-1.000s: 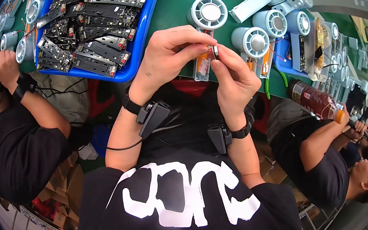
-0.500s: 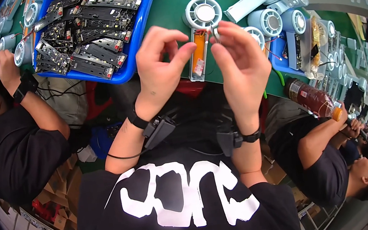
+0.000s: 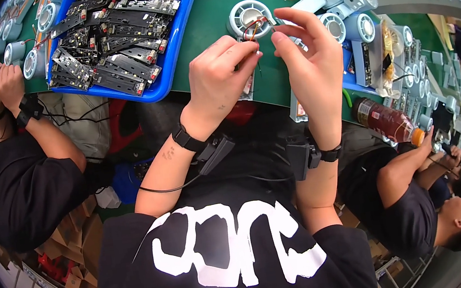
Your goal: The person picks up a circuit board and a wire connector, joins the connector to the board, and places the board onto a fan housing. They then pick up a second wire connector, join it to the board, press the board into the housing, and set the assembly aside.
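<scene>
A light-blue handheld fan body (image 3: 234, 22) lies on the green table, its round grille head toward the far side. Thin red, orange and dark wires (image 3: 253, 27) loop up over that head. My left hand (image 3: 222, 78) covers most of the fan's handle, thumb and forefinger pinched on the wires near a small white tip. Beside it, my right hand (image 3: 315, 54) closes thumb and fingers around a small dark piece at the wires' other end; its kind is too small to make out. Below the left fingers shows the handle's end (image 3: 247, 89).
A blue tray (image 3: 162, 89) of black circuit boards stands at left. More light-blue fan parts (image 3: 333, 26) crowd the right, near a bottle of dark drink (image 3: 385, 119). Another handle piece (image 3: 297, 110) sits by my right wrist. People work on both sides.
My left hand has moved right and closed on the wires, now covering the handle and the orange strip inside it. Wires now rise over the fan head; my right hand has shifted slightly right.
</scene>
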The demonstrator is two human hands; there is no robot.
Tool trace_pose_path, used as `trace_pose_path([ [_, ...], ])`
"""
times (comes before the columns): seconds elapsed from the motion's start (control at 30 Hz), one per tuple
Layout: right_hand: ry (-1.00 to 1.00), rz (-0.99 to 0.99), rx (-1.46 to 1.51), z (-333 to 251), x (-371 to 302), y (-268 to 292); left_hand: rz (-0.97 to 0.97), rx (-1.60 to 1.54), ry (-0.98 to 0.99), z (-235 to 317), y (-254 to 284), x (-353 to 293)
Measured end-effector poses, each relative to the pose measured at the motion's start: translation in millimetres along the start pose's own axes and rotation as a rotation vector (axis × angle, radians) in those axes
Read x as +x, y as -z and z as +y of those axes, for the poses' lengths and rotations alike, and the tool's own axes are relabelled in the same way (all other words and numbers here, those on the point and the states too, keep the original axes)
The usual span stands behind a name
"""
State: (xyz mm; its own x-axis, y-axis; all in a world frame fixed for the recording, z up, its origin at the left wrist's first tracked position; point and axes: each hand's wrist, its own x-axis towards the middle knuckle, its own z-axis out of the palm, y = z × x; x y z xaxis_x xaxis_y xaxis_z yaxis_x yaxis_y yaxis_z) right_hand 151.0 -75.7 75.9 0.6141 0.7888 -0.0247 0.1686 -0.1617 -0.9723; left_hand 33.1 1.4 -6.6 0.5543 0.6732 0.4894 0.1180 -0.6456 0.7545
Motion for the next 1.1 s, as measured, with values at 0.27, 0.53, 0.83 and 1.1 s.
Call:
trace_pose_path([
  [0.27, 0.042, 0.169, 0.379, 36, -36, -31, 0.127, 0.087, -0.143, -8, 1, -1],
  [0.53, 0.029, 0.211, 0.516, 48, -39, -43, 0.048, -0.074, -0.094, -10, 4, 5],
  [0.83, 0.036, 0.205, 0.509, 51, -36, -37, -0.035, -0.110, -0.162, -16, 9, 17],
  [1.1, 0.016, 0.211, 0.433, 51, -45, -36, -0.108, -0.156, -0.276, -29, 6, 17],
])
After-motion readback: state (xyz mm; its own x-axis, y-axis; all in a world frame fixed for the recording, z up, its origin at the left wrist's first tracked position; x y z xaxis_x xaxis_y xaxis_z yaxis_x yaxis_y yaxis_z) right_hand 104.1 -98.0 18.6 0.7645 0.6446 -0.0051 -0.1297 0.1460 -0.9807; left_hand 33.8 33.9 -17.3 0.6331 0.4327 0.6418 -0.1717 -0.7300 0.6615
